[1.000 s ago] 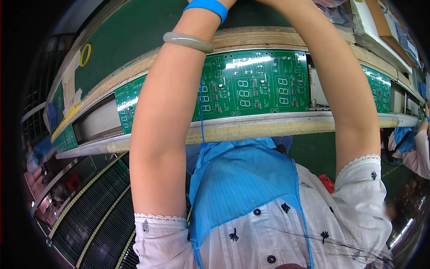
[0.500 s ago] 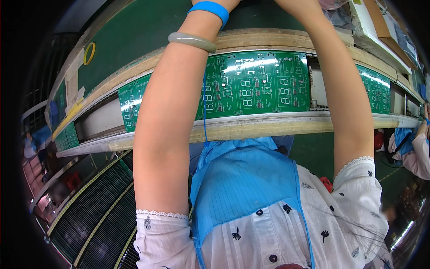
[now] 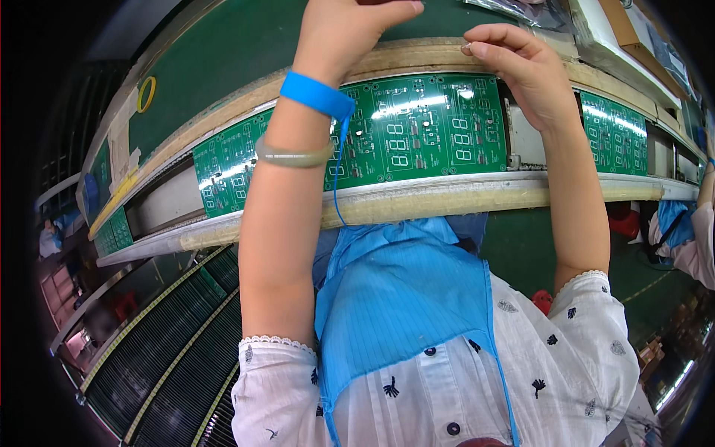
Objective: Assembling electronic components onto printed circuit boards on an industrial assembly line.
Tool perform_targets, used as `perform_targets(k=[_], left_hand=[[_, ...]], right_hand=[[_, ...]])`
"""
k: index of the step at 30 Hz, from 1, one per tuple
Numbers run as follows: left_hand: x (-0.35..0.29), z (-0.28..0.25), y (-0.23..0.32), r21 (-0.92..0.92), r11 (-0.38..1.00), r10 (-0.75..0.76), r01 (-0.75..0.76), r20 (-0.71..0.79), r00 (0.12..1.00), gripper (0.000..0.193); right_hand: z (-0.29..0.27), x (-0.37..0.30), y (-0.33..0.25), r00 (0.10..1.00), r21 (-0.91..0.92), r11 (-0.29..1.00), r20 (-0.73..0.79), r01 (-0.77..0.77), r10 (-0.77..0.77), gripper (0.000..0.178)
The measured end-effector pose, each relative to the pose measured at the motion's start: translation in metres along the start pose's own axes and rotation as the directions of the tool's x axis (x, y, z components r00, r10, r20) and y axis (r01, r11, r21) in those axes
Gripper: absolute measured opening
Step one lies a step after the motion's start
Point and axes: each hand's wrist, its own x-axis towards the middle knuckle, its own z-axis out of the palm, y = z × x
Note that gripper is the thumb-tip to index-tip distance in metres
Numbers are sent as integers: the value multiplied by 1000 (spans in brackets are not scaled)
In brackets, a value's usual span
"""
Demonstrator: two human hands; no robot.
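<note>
My right hand (image 3: 525, 71) is over the far edge of the line, right of the middle circuit board. Its thumb and forefinger pinch a small shiny component (image 3: 467, 48), too small to name more exactly. My left hand (image 3: 335, 37) reaches past the wooden rail at the top. Its thumb stretches right, while the other fingers are mostly cut off by the picture's edge, so what they hold is hidden. Below both hands lies a green circuit board (image 3: 417, 130) with white printed digit outlines and a few fitted parts. My left forearm partly covers its left side.
More boards sit in the rails, one at left (image 3: 223, 175) and one at right (image 3: 614, 134). A yellow ring (image 3: 147, 94) lies on the green bench top. Boxes (image 3: 633, 37) and a clear plastic bag (image 3: 521, 11) are at far right. Black slotted racks (image 3: 171, 350) stand lower left.
Both hands have drawn back toward me from the top edge. The right hand now shows with a small component pinched in it. The boards sit slightly further left in the picture.
</note>
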Motion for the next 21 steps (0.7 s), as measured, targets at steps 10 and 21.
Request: perform_targets(k=[10, 21], left_hand=[[-38, 4, -29, -128, 992, -6, 21, 117, 993, 20], [-50, 1, -28, -121, 989, -62, 83, 165, 984, 22]], right_hand=[[5, -14, 4, 1000, -117, 993, 1, 3, -3, 19], [9, -16, 11, 996, -219, 972, -15, 87, -93, 20]])
